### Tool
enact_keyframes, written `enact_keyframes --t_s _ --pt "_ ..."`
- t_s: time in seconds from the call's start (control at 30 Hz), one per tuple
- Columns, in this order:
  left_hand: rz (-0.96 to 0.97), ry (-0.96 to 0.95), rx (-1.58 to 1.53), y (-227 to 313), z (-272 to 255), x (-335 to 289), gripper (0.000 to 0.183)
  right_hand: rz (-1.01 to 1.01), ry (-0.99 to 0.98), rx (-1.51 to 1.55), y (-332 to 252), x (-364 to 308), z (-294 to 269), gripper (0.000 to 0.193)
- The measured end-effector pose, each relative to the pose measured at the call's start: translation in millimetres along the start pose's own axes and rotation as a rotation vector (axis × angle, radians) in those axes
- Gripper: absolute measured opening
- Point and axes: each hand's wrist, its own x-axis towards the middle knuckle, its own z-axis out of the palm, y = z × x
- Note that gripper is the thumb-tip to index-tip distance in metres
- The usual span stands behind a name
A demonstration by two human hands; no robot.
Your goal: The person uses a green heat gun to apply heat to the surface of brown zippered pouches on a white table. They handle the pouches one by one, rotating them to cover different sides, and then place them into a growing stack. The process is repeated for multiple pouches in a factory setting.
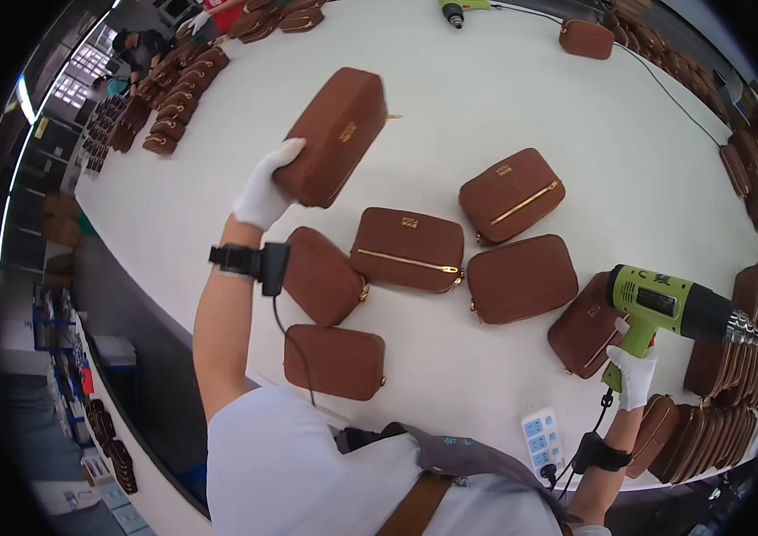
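Observation:
My left hand [265, 189], in a white glove, grips a brown zippered bag [336, 138] by its lower left end and holds it tilted above the table. A gold zipper pull sticks out at the bag's right side. My gloved right hand [635, 375] is closed round the handle of a green and black heat gun [661, 305], whose metal nozzle points right. Under the gun lies another brown bag [580, 330], partly covered by it. Between my hands, several more brown bags lie flat, among them one with a gold zipper [408, 250] across its front.
A white power strip [542, 439] lies at the table's near edge with a black plug in it. Rows of brown bags [720, 420] stand along the right, with more bags [184, 100] at the far left. A second heat gun [456, 12] rests at the far edge. People work at the far left.

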Motion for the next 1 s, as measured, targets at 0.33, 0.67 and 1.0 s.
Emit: enact_keyframes --t_s 0.33,0.67,1.0 --pt "0.004 0.499 -0.682 -157.7 -100.7 -291.9 0.064 -0.033 0.038 -0.238 -40.6 -67.3 33.6 0.033" --pt "-0.174 0.320 -0.885 -240.8 -151.2 -274.2 0.056 -0.149 0.212 -0.326 -66.1 -146.1 114.1 0.037" --pt "-0.059 0.412 -0.360 -212.9 -186.7 -260.6 0.065 0.001 -0.293 -0.085 -90.3 -219.6 250.8 0.042"
